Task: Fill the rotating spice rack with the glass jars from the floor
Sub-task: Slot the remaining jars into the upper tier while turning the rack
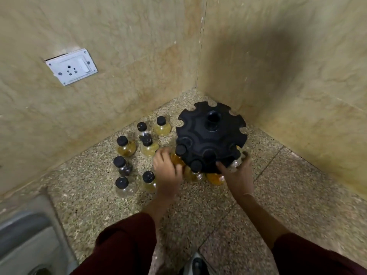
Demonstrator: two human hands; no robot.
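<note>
Rack (200, 133) near slots partly filled, far slots empty, seven floor jars (148, 147) to go; left hand (167, 173) grips amber jar (178, 160), right hand (239, 178) clear jar (236, 163) at rack

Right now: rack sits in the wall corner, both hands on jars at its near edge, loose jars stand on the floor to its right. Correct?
No. Head view: the loose jars stand on the floor left of the rack, not right. Rest holds: rack in the wall corner, left hand on an amber jar, right hand on a clear jar at its near edge.
</note>
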